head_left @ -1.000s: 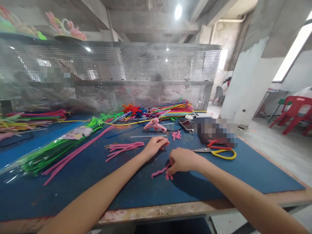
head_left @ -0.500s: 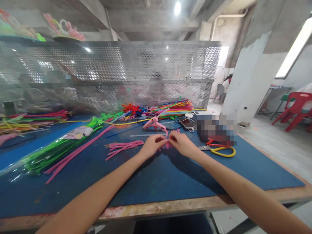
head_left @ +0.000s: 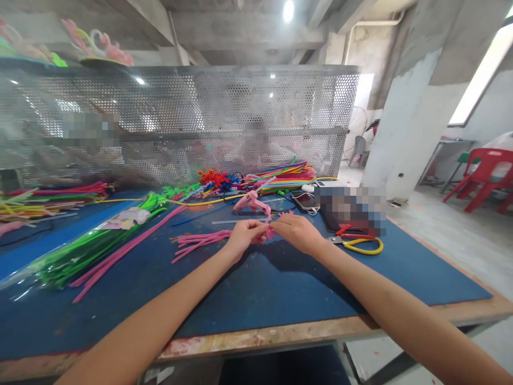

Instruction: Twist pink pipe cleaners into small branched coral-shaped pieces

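Fingertips of the left hand (head_left: pixel 243 235) and the right hand (head_left: pixel 295 232) are brought together above the blue mat (head_left: pixel 280 289), and a short bent pink pipe cleaner piece (head_left: pixel 269 231) is pinched between them. Both hands are nearly closed, thumbs pressed against forefingers on the piece; how the remaining fingers are curled underneath cannot be told. Just left of the left hand, a small bundle of pink pipe cleaner lengths (head_left: pixel 198 239) is laid flat on the mat. Just beyond the hands, a pink glue gun (head_left: pixel 253 202) is rested on the mat, with a phone (head_left: pixel 305 201) near it. To the right of the right hand, yellow-handled scissors (head_left: pixel 360 245) are seen, touching a red-handled tool (head_left: pixel 348 231). Farther left, long pink stems (head_left: pixel 120 251) and a bag of green pipe cleaners (head_left: pixel 92 246) are spread. Behind everything, a perforated metal screen (head_left: pixel 200 117) is stood.
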Demonstrator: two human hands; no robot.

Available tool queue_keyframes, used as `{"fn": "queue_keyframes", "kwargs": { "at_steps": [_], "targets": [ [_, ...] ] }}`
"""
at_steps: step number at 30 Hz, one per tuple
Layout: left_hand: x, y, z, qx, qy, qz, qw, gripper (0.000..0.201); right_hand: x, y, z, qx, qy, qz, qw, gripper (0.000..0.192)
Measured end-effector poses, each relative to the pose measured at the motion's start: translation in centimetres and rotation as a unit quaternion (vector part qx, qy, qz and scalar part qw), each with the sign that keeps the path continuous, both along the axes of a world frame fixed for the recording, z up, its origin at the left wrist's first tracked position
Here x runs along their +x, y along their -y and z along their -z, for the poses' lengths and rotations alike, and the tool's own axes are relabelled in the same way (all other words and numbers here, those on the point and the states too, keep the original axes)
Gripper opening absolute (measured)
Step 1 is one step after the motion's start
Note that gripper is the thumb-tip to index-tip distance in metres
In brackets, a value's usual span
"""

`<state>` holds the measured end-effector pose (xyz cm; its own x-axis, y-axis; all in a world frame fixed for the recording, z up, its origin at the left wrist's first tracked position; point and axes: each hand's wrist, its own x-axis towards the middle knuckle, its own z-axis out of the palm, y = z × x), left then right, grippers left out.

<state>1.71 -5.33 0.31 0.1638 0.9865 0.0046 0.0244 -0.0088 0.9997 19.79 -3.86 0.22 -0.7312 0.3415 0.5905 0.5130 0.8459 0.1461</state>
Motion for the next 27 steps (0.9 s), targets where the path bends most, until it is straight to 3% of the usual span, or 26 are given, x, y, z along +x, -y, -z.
{"fn": "queue_keyframes", "kwargs": {
  "at_steps": [3, 6, 8, 10, 12, 15, 16, 17, 20, 22, 25, 27],
  "targets": [
    [0.0, 0.0, 0.2, -0.013, 0.022, 0.030, 0.999, 0.033, 0.1, -0.1, 0.0, 0.015, -0.016, -0.025, 0.999, 0.023],
    [0.1, -0.2, 0.4, -0.027, 0.078, 0.062, 0.995, 0.031, -0.1, -0.2, 0.1, -0.015, -0.101, -0.041, 0.994, 0.021],
    [0.2, -0.4, 0.4, -0.039, 0.109, 0.066, 0.991, 0.031, -0.5, -0.1, 0.3, -0.065, -0.167, -0.045, 0.983, 0.019],
    [0.2, -0.5, 0.4, -0.037, 0.127, 0.046, 0.990, 0.031, -1.0, 0.0, 0.4, -0.171, -0.240, -0.039, 0.955, 0.014],
    [0.2, -0.5, 0.2, -0.007, 0.127, 0.010, 0.992, 0.030, -1.6, 0.3, 0.3, -0.339, -0.323, -0.032, 0.883, 0.014],
    [0.1, -0.4, -0.3, 0.080, 0.072, -0.044, 0.993, 0.028, -2.3, 0.9, 0.2, -0.557, -0.408, -0.055, 0.722, 0.025],
    [0.1, -0.3, -0.4, 0.111, 0.041, -0.054, 0.991, 0.027, -2.5, 1.0, 0.2, -0.591, -0.415, -0.067, 0.688, 0.026],
    [0.1, -0.2, -0.6, 0.139, 0.011, -0.062, 0.988, 0.026, -2.6, 1.1, 0.2, -0.607, -0.413, -0.077, 0.674, 0.026],
    [0.2, 0.2, -0.7, 0.176, -0.030, -0.071, 0.981, 0.024, -2.8, 1.2, 0.6, -0.603, -0.381, -0.090, 0.695, 0.019],
    [0.4, 0.3, -0.5, 0.149, -0.008, -0.069, 0.986, 0.025, -2.7, 1.1, 0.9, -0.583, -0.358, -0.097, 0.723, 0.016],
    [0.5, 0.2, 0.0, 0.030, 0.080, -0.021, 0.996, 0.028, -2.2, 0.7, 1.0, -0.499, -0.325, -0.098, 0.797, 0.016],
    [0.5, 0.0, 0.2, -0.062, 0.144, 0.022, 0.987, 0.029, -1.9, 0.5, 0.9, -0.430, -0.300, -0.090, 0.847, 0.018]
  ]
}}
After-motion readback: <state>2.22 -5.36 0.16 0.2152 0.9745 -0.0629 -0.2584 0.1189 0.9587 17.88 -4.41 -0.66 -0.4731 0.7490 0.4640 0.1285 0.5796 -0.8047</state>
